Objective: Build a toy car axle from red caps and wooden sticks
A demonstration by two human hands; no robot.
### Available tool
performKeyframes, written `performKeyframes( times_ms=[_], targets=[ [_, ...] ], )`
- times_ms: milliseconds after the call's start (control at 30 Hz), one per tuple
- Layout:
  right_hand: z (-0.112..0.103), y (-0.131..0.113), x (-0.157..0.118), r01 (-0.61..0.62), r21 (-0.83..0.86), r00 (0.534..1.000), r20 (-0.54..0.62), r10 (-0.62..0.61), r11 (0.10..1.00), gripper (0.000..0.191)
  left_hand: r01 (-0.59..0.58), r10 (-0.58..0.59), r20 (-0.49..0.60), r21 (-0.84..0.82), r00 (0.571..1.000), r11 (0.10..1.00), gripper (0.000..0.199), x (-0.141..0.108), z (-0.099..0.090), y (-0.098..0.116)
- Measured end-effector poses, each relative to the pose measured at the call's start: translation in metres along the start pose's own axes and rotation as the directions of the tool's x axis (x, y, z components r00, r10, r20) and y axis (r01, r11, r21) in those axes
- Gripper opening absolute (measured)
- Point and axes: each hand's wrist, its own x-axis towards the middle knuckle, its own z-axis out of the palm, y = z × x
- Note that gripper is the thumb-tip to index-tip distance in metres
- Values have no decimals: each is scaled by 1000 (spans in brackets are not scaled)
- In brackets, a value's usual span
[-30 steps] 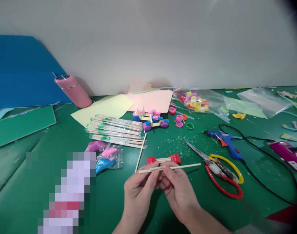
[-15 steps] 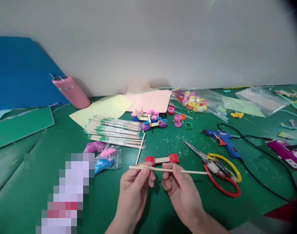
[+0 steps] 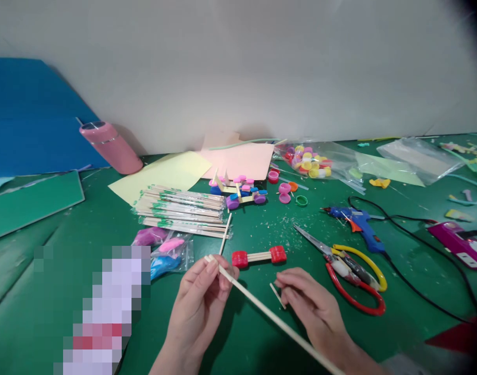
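My left hand (image 3: 199, 297) is closed in a pinch on a long wooden chopstick (image 3: 269, 312). A second, shorter stick end shows beside it at the fingertips. The chopstick slants down to the right and passes in front of my right wrist. My right hand (image 3: 312, 302) is closed, with a short piece of wooden stick (image 3: 278, 296) at its fingertips. Just beyond both hands lies a small bundle of sticks (image 3: 258, 257) with red caps (image 3: 278, 254) at its ends. Another loose stick (image 3: 225, 234) lies behind my left fingers.
Wrapped chopsticks (image 3: 183, 211), bagged coloured clay (image 3: 163, 263) and small cap-and-stick models (image 3: 246, 198) lie ahead. At right are scissors (image 3: 355, 281), a blue glue gun (image 3: 357, 224) with its cord, and a purple power strip (image 3: 461, 245). A pink bottle (image 3: 113, 148) leans at back left.
My hands have parted, the right one moving right and down. The long chopstick has swung from nearly level to slanting down toward me. A short stick piece now shows at my right fingertips.
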Motion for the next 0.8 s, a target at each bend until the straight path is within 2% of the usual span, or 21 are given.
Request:
performKeyframes(
  times_ms=[100, 200, 333, 533, 667, 800],
  targets=[
    [-8, -5, 11, -49, -19, 999, -20, 49, 999, 19, 123, -128, 63, 70, 990, 990, 17, -1, 6, 2],
    [-5, -16, 27, -54, -48, 997, 46, 56, 997, 16, 192, -204, 48, 185, 978, 964, 16, -1, 15, 3],
    [8, -28, 49, -15, -13, 994, 112, 16, 1000, 16, 143, -154, 25, 250, 988, 958, 15, 4, 25, 10],
    [19, -34, 66, -69, 132, 995, 74, 59, 989, 14, 26, -86, 126, 418, 988, 908, 21, 12, 32, 26],
    [23, -34, 69, -66, 247, 993, 112, 39, 967, 12, 42, -141, 127, 577, 982, 816, 26, 15, 34, 20],
    [23, -31, 69, -40, 277, 996, 86, 16, 960, 9, 95, -180, 87, 587, 980, 804, 28, 17, 34, 9]
  ],
)
